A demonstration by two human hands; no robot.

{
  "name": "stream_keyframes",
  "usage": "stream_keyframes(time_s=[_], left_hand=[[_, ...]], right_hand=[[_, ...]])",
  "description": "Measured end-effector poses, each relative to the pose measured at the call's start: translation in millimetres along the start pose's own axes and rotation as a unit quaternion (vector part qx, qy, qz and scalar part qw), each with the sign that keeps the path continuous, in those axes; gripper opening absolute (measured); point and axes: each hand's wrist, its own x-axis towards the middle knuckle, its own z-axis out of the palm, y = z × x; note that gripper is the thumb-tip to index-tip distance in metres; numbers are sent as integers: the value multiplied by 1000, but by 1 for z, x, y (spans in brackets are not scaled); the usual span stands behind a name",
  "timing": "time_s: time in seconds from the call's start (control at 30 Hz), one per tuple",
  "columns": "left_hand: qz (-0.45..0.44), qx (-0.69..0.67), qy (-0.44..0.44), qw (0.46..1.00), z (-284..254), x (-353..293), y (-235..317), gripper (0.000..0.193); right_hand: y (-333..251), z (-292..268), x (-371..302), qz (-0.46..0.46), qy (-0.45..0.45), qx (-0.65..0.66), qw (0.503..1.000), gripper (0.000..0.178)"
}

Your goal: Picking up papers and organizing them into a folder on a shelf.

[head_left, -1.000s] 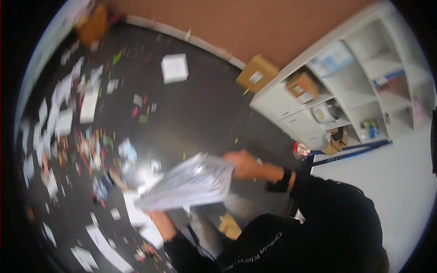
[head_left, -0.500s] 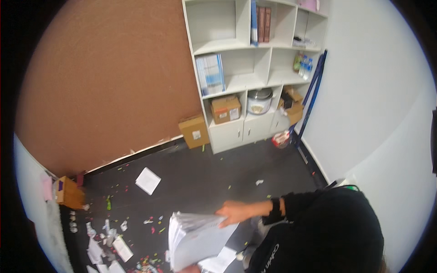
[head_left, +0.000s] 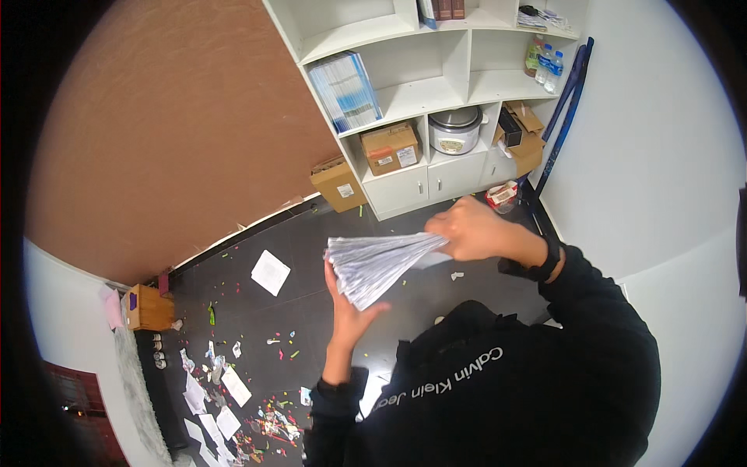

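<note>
Paper stack (head_left: 381,261) held up in front of the body over the dark floor (head_left: 313,331), page edges fanned toward the left, right hand (head_left: 478,231) clenched on its narrow right end, left hand (head_left: 350,313) cupped at the fanned end with fingers along the edge and thumb spread below, can't tell if that grip is firm. Floor behind has a white paper pile (head_left: 271,272), plus loose sheets (head_left: 227,422) and colored scraps (head_left: 276,424) at lower left. White shelf (head_left: 420,97) beyond holds a cooker (head_left: 454,134), carton (head_left: 391,148) and bottles (head_left: 553,72).
</note>
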Motion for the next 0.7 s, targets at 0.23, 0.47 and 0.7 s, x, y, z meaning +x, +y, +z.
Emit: stream_keyframes(time_s=[0.23,0.47,0.7], left_hand=[[13,-233,21,972,51,121,6,90],[33,-154,-83,984,87,189,6,30],[-24,-148,-28,988,118,256,-15,27]], right_hand=[[60,-63,-20,15,-26,-24,999,22],[136,-70,-8,114,-42,23,992,23],[246,-51,26,182,-53,51,980,37]])
